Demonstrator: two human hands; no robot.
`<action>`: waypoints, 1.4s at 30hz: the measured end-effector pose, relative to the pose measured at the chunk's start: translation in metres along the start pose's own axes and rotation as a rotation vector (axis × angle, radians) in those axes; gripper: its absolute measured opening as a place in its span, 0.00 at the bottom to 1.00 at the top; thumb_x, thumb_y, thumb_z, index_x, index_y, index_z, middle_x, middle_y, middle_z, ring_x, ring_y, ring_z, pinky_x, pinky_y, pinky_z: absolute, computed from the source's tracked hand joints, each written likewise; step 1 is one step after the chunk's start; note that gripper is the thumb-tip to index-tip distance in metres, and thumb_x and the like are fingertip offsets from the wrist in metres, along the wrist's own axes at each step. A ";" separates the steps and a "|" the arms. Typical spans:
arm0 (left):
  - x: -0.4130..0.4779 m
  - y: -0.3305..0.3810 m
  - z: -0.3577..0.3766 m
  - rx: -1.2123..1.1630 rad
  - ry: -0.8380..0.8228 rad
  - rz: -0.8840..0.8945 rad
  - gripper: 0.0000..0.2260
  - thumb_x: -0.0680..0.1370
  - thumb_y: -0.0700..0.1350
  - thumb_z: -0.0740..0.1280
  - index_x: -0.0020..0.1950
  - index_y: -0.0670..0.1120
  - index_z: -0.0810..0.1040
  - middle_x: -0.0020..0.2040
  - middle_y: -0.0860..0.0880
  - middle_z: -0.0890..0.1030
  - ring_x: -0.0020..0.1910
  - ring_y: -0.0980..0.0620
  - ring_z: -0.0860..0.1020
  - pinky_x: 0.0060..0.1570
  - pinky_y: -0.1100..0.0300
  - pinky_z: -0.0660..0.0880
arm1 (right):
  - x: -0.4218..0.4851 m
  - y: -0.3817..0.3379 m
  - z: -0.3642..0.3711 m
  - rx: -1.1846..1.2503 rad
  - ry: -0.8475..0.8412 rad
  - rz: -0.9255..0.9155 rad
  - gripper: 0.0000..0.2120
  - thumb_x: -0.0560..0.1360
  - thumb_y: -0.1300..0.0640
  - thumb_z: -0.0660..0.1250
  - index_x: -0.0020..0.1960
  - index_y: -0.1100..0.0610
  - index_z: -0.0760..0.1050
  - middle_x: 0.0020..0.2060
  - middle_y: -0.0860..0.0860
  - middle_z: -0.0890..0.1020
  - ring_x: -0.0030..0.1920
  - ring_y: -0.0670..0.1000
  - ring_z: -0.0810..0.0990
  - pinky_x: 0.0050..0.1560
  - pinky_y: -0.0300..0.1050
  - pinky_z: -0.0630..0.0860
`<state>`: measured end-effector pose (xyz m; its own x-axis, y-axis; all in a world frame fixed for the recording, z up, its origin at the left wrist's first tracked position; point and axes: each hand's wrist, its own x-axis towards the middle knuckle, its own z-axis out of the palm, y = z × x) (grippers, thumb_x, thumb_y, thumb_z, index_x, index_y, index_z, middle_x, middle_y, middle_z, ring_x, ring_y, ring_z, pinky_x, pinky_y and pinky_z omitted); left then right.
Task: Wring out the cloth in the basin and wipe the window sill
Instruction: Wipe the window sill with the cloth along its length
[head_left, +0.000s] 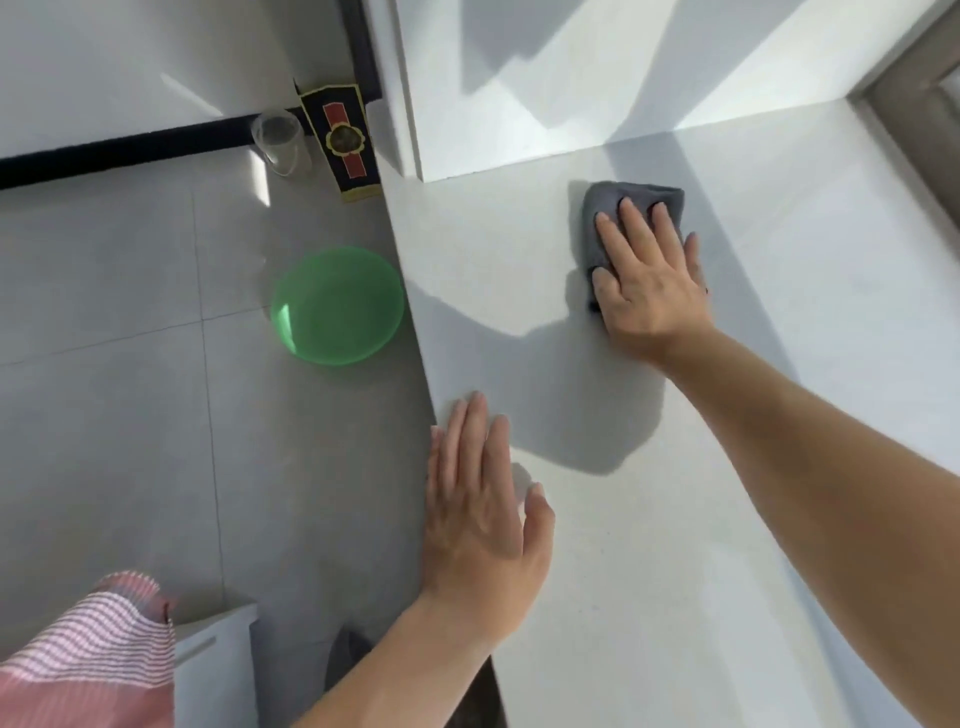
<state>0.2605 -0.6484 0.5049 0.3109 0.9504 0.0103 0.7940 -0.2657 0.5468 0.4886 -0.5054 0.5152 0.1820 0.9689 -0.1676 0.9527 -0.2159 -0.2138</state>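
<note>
The cloth (631, 195) is pressed on the window sill (779, 364).
It is held down by the right hand (649, 280), fingers straight; the sill's edge is touched by the flat, empty left hand (480, 514).

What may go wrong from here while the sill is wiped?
The left hand rests at the very edge of the sill; it might slip off under weight. The right hand only presses flat on the cloth, so the cloth could bunch up. The basin and a glass stand on the floor nearby; a step could knock them.
</note>
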 end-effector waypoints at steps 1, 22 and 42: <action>0.003 -0.003 -0.004 -0.047 0.001 -0.011 0.26 0.78 0.50 0.55 0.74 0.38 0.65 0.78 0.42 0.61 0.79 0.45 0.55 0.75 0.42 0.55 | -0.008 -0.008 0.006 0.005 0.037 0.001 0.28 0.82 0.46 0.47 0.81 0.47 0.50 0.82 0.49 0.50 0.81 0.57 0.44 0.78 0.62 0.41; 0.214 0.033 -0.005 0.019 -0.416 0.563 0.28 0.80 0.58 0.47 0.75 0.46 0.66 0.79 0.47 0.61 0.79 0.52 0.51 0.77 0.49 0.49 | -0.163 -0.104 0.049 0.109 0.110 0.243 0.30 0.79 0.45 0.57 0.80 0.49 0.57 0.80 0.50 0.57 0.80 0.57 0.52 0.75 0.63 0.54; 0.246 0.144 0.103 0.431 -0.498 0.998 0.27 0.80 0.60 0.46 0.79 0.58 0.51 0.81 0.47 0.46 0.79 0.45 0.40 0.76 0.44 0.40 | -0.068 0.171 -0.021 0.189 0.303 1.126 0.29 0.82 0.41 0.46 0.82 0.46 0.47 0.82 0.48 0.46 0.80 0.55 0.39 0.78 0.58 0.36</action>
<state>0.5050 -0.4697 0.4998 0.9826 0.1522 -0.1066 0.1676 -0.9736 0.1547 0.6447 -0.6055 0.5107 0.9710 0.2047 -0.1234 0.1718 -0.9567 -0.2348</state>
